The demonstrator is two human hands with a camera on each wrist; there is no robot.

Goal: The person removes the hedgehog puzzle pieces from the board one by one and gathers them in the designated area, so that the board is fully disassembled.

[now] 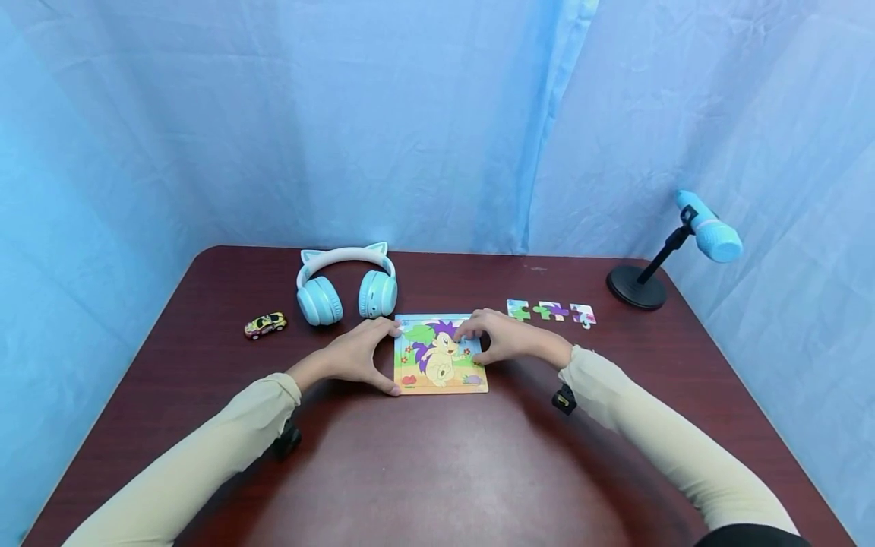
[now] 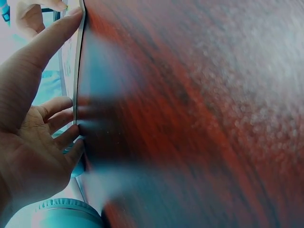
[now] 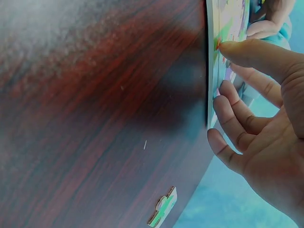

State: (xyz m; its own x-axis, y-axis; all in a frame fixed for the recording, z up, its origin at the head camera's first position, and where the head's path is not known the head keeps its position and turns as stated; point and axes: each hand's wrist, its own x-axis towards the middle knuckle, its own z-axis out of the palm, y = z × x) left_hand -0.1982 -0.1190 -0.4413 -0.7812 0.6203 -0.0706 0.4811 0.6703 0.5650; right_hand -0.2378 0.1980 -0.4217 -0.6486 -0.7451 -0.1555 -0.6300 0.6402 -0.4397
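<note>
Both hands bracket the puzzle (image 1: 440, 354) at mid-frame of the head view: the left hand (image 1: 355, 355) spreads thumb and fingers against its left edge, fingers fairly straight, pressing rather than wrapping. The right hand (image 1: 509, 339) lies over the upper right corner, thumb on the right edge, fingertips on the picture; whether it pinches a piece I cannot tell. Three loose pieces (image 1: 551, 311) lie just right of that hand, nearer it than the left.
</note>
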